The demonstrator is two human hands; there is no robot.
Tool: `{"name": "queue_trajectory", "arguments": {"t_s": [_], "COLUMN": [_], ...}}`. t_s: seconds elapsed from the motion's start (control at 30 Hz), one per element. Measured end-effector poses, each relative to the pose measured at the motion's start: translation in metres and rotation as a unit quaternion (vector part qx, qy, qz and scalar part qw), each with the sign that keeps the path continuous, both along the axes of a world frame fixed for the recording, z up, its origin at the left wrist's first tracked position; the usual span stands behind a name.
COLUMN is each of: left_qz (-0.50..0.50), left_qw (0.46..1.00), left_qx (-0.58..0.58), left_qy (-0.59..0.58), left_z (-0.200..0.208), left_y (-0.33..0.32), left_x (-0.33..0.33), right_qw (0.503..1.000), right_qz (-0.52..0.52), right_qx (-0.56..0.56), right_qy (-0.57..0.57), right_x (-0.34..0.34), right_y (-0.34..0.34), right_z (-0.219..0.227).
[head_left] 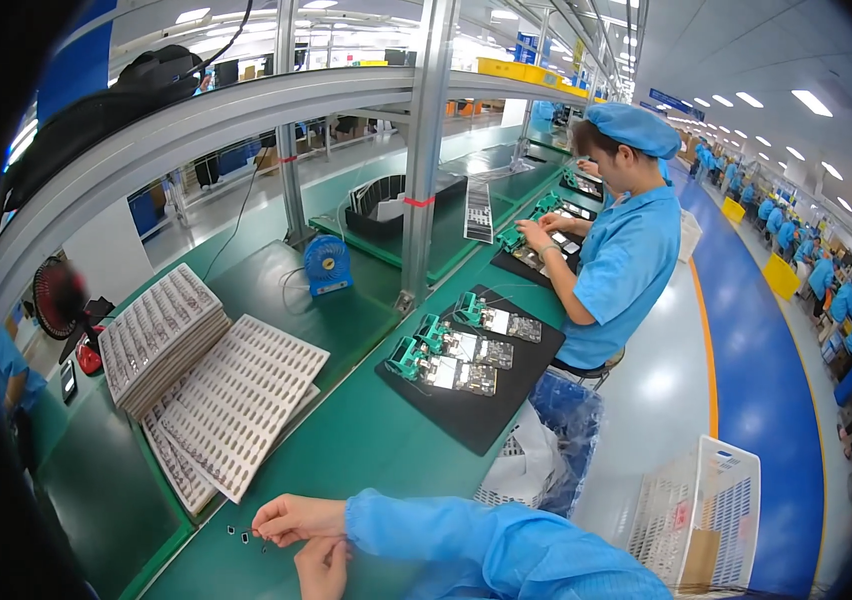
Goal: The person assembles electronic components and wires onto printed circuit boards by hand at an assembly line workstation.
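Observation:
My right hand, at the end of a blue sleeve, is closed with its fingertips pinched together low over the green bench. Whatever is in that pinch is too small to make out. Just below it, close to the wrist, my left hand has its fingers bent and pressed together; what they hold, if anything, is hidden. Beside the right fingertips lie several small dark pieces with pale centres. Beyond them, a white tray filled with rows of small parts leans against a tall stack of similar trays.
A black mat carries circuit boards with green fixtures. Farther along, a co-worker in blue handles boards. A small blue fan stands behind the trays. On the right are a blue-lined bin and a white basket.

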State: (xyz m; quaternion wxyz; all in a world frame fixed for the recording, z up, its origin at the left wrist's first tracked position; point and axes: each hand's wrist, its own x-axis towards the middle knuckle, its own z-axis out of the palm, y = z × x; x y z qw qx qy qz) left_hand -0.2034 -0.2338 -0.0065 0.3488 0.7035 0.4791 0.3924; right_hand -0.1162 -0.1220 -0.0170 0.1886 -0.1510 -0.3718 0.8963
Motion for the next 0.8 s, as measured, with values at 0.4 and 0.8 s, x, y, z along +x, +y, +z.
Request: {"name": "queue_trajectory", "arguments": {"t_s": [0.4, 0.8], "left_qz": [-0.003, -0.001], "left_qw": [0.999, 1.000], "left_qx": [0.034, 0.030], "left_qy": [0.007, 0.000], "left_z": [0.006, 0.002], "left_y": [-0.003, 0.000], "left_x": [0.004, 0.004], "right_qw": [1.000, 0.999], "right_qz": [0.011, 0.014], "right_qx": [0.022, 0.027], "right_qy": [-0.019, -0.016], "right_x": [0.002, 0.004], "right_y": [-0.003, -0.002], "right_z": [0.000, 0.001]}}
